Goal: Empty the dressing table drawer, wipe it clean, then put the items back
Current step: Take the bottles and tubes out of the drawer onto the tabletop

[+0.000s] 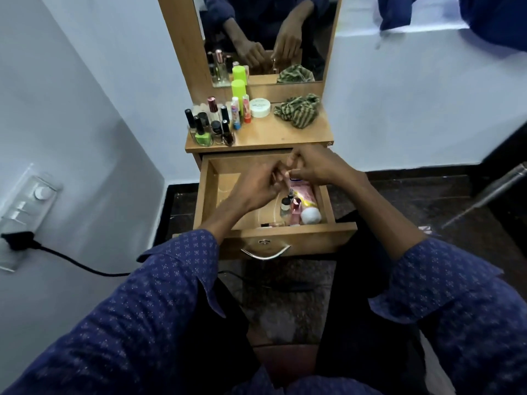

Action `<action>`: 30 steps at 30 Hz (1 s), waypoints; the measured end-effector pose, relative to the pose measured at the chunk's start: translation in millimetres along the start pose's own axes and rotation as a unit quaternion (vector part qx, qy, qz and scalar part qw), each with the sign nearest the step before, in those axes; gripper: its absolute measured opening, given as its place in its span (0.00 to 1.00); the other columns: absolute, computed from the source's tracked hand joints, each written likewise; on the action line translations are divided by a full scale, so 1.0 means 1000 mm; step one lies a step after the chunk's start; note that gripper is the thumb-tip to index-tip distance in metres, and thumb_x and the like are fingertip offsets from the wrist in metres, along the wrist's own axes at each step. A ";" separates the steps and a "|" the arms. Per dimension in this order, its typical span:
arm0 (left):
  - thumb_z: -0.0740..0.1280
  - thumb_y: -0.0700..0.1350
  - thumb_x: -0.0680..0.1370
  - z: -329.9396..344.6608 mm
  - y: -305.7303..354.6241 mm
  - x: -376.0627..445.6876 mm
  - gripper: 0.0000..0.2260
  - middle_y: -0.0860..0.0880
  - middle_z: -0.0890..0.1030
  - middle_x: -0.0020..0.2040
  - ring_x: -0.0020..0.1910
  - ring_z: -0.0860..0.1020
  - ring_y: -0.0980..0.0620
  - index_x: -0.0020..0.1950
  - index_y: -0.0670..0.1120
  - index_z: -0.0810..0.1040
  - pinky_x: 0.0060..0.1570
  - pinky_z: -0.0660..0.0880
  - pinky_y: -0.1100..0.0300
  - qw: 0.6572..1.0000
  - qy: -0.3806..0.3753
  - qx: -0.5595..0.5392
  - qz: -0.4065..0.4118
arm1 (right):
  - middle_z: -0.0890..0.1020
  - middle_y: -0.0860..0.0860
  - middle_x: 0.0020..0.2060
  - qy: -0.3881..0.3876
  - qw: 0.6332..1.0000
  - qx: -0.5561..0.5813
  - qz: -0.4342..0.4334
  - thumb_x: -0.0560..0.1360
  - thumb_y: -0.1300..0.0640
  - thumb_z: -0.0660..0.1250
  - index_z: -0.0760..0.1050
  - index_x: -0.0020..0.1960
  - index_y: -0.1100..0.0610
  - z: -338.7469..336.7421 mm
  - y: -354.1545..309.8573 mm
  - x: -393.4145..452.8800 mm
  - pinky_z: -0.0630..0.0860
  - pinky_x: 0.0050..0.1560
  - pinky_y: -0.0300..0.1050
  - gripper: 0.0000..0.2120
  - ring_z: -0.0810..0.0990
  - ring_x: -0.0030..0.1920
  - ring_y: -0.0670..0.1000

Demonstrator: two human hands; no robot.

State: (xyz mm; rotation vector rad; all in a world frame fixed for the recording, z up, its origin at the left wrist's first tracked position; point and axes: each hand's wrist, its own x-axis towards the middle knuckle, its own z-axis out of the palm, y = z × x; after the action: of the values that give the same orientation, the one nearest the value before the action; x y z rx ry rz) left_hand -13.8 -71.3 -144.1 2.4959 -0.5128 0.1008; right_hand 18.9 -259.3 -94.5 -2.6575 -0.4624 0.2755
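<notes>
The wooden drawer (216, 178) is pulled open below the dressing table top. Along its right side lie a pink tube (306, 195), a few small bottles (288, 208) and a white round puff (310, 215). Both hands meet above the drawer's back right. My right hand (316, 168) pinches a small pale item at its fingertips; the item is mostly hidden. My left hand (256, 186) has its fingers curled right beside that item, and whether it holds anything is unclear.
On the table top (273, 132) stand several nail polish bottles (204, 132), a lime green can (238, 91), a white jar (260, 107) and a crumpled striped cloth (298, 109). A mirror rises behind. A plugged wall socket (17, 240) is left, and a metal chair leg (490, 192) right.
</notes>
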 end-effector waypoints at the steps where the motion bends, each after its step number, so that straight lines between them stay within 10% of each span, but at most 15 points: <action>1: 0.73 0.40 0.75 0.006 0.000 -0.004 0.13 0.53 0.83 0.47 0.44 0.82 0.52 0.59 0.48 0.81 0.42 0.79 0.54 1.000 -0.013 -0.014 -0.010 | 0.83 0.46 0.44 -0.006 1.000 0.005 0.007 0.76 0.47 0.75 0.80 0.50 0.50 0.006 0.003 -0.007 0.75 0.45 0.48 0.09 0.81 0.46 0.50; 10: 0.80 0.45 0.69 0.025 -0.001 -0.017 0.17 0.57 0.82 0.49 0.45 0.81 0.59 0.50 0.57 0.77 0.44 0.81 0.56 0.990 -0.047 -0.101 -0.086 | 0.82 0.44 0.38 -0.028 0.999 0.035 0.013 0.70 0.40 0.80 0.76 0.43 0.48 0.034 0.007 -0.051 0.79 0.46 0.51 0.16 0.81 0.41 0.47; 30: 0.80 0.35 0.71 0.036 -0.019 -0.020 0.13 0.52 0.85 0.46 0.44 0.84 0.52 0.50 0.48 0.82 0.50 0.83 0.47 0.986 -0.099 -0.066 -0.113 | 0.83 0.58 0.59 0.088 0.990 -0.089 0.062 0.74 0.48 0.79 0.70 0.74 0.55 0.070 -0.016 -0.062 0.78 0.52 0.54 0.34 0.82 0.58 0.62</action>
State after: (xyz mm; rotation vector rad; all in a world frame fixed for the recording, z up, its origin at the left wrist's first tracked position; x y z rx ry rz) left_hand -26.6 -71.0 -187.7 2.4260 -0.3012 -0.2647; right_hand -61.7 -241.8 -142.1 -2.8576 -0.2786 0.0361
